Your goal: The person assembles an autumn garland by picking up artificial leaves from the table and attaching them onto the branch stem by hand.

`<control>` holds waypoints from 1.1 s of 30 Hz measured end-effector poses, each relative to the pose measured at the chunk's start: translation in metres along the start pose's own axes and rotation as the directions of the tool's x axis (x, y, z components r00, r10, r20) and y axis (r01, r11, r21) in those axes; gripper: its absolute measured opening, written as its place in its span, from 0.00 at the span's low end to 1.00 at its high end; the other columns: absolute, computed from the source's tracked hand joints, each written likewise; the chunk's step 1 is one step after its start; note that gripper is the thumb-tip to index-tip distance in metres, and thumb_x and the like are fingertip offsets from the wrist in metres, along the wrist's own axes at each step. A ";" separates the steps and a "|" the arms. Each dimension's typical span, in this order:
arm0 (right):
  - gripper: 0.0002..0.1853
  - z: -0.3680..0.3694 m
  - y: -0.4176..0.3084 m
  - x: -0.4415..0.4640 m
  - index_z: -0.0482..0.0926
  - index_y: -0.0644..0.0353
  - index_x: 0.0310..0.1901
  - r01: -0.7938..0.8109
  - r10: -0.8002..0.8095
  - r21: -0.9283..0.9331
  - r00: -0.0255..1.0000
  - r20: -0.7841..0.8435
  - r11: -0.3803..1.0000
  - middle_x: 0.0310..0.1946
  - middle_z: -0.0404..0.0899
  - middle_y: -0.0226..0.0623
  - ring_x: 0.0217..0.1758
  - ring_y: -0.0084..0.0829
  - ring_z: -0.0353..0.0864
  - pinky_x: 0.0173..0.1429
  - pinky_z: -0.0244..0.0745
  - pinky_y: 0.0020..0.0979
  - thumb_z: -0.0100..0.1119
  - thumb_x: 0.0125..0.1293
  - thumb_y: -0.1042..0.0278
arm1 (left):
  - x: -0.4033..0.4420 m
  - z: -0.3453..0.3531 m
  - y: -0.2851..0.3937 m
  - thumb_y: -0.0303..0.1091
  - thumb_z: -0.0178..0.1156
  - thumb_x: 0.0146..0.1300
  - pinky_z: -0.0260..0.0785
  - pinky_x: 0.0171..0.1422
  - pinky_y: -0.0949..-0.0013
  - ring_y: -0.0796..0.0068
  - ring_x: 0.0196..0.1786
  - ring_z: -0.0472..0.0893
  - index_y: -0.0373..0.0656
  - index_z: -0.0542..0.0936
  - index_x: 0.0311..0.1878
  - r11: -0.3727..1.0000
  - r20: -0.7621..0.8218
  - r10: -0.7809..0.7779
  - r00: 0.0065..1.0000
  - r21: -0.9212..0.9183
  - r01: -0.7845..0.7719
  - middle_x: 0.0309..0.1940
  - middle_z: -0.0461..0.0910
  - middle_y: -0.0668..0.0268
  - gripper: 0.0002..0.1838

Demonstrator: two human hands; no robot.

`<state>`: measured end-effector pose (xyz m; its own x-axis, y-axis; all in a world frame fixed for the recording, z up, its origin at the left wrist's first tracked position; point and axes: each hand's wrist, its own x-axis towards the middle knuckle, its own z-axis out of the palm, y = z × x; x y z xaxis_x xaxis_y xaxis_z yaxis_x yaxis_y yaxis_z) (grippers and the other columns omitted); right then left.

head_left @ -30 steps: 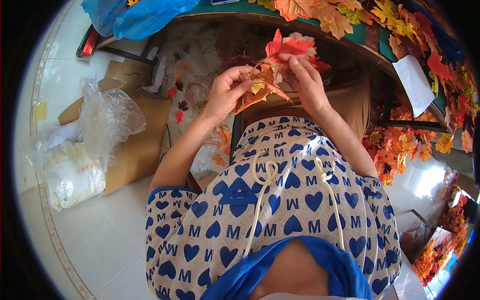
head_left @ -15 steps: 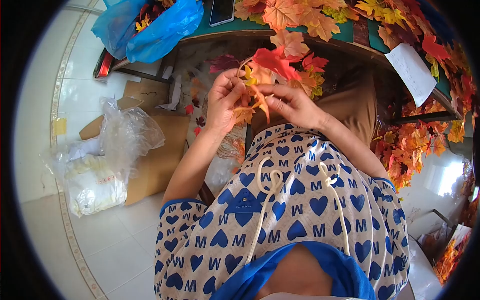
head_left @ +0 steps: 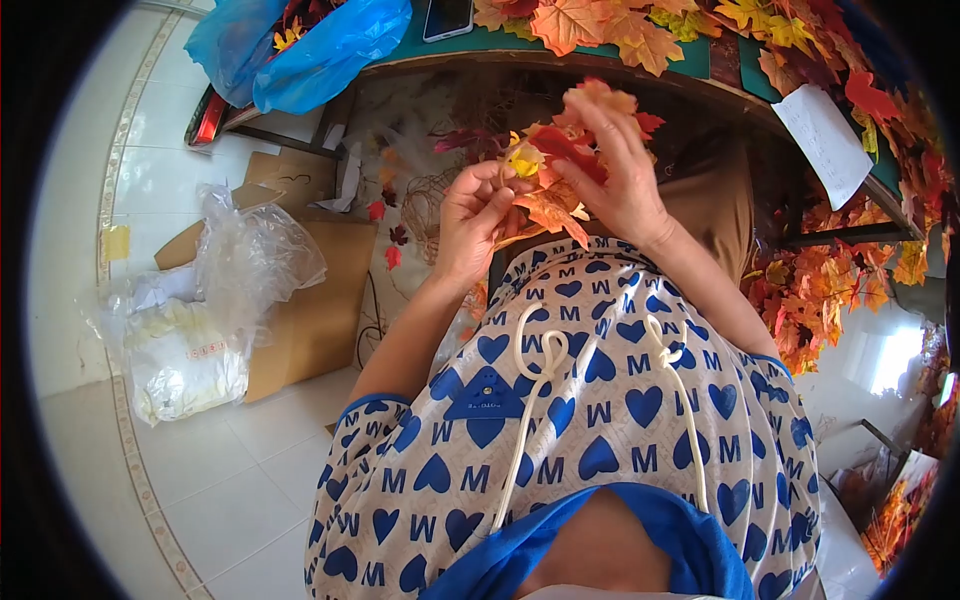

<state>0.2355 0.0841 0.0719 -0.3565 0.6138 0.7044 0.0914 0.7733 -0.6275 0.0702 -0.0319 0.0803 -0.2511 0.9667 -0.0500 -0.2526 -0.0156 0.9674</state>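
Note:
Above my lap, my left hand [head_left: 480, 215] pinches the stem end of a bunch of artificial maple leaves [head_left: 545, 205] in orange, red and yellow. My right hand [head_left: 618, 175] lies against the right side of the bunch, its fingers pointing up and apart over a red leaf [head_left: 565, 148]. Whether its thumb grips a leaf is hard to see. More orange and red leaves show behind my right fingers, and a dark red leaf [head_left: 468, 141] sticks out beyond my left hand.
A green-topped table [head_left: 480, 42] edges the far side, bearing maple leaves [head_left: 568, 24], a phone [head_left: 448, 18], a blue bag [head_left: 330, 55] and a paper sheet [head_left: 822, 145]. Leaves hang at the right. Cardboard [head_left: 310, 300] and a clear plastic bag [head_left: 190, 355] lie on the left floor.
My right hand has moved up and right from the lower leaves, and its fingers have spread. The bunch has turned, while my left hand keeps its hold, slightly further right and lower.

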 end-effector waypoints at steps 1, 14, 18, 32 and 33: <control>0.27 0.000 -0.008 -0.004 0.72 0.57 0.56 -0.198 0.179 0.171 0.976 0.122 0.965 0.45 0.75 0.40 0.47 0.39 0.76 0.50 0.74 0.33 0.66 0.52 0.75 | 0.001 0.000 -0.001 0.21 0.50 0.66 0.64 0.25 0.83 0.84 0.21 0.71 0.41 0.72 0.48 1.000 0.001 0.004 1.000 -0.005 -0.004 0.37 0.80 0.61 0.09; 0.12 0.032 0.010 -0.032 0.77 0.65 0.46 -0.592 0.514 0.621 0.792 0.331 0.513 0.41 0.80 0.32 0.40 0.19 0.78 0.44 0.75 0.21 0.61 0.62 0.73 | 0.007 -0.010 -0.021 0.20 0.53 0.64 0.70 0.30 0.80 0.82 0.25 0.74 0.38 0.73 0.44 0.995 0.060 0.038 0.997 0.090 -0.044 0.38 0.79 0.62 0.07; 0.11 0.029 0.016 -0.034 0.77 0.64 0.46 -0.641 0.582 0.767 0.618 0.528 -0.016 0.40 0.80 0.33 0.38 0.21 0.79 0.42 0.77 0.23 0.60 0.63 0.73 | 0.005 -0.005 -0.024 0.21 0.54 0.64 0.71 0.31 0.80 0.82 0.26 0.74 0.38 0.73 0.44 0.990 0.120 -0.010 0.993 0.140 -0.007 0.38 0.79 0.63 0.06; 0.09 0.030 0.048 -0.045 0.82 0.61 0.44 -0.574 0.430 0.730 0.803 0.413 0.370 0.43 0.80 0.32 0.44 0.22 0.78 0.51 0.75 0.24 0.60 0.62 0.75 | 0.005 -0.004 -0.022 0.26 0.50 0.67 0.63 0.24 0.82 0.86 0.19 0.70 0.39 0.73 0.43 0.945 0.079 -0.311 0.947 0.132 0.299 0.30 0.80 0.63 0.05; 0.08 0.027 0.045 -0.043 0.82 0.62 0.41 -0.555 0.411 0.701 0.824 0.390 0.448 0.44 0.81 0.33 0.45 0.22 0.77 0.52 0.74 0.25 0.61 0.60 0.76 | 0.005 -0.005 -0.021 0.26 0.50 0.67 0.63 0.24 0.82 0.86 0.19 0.70 0.39 0.73 0.43 0.945 0.079 -0.312 0.947 0.131 0.301 0.30 0.80 0.63 0.05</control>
<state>0.2294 0.0882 0.0049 -0.6188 0.7613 0.1937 -0.4135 -0.1060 -0.9043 0.0699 -0.0275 0.0584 -0.0852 0.9402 -0.3297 -0.1922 0.3092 0.9314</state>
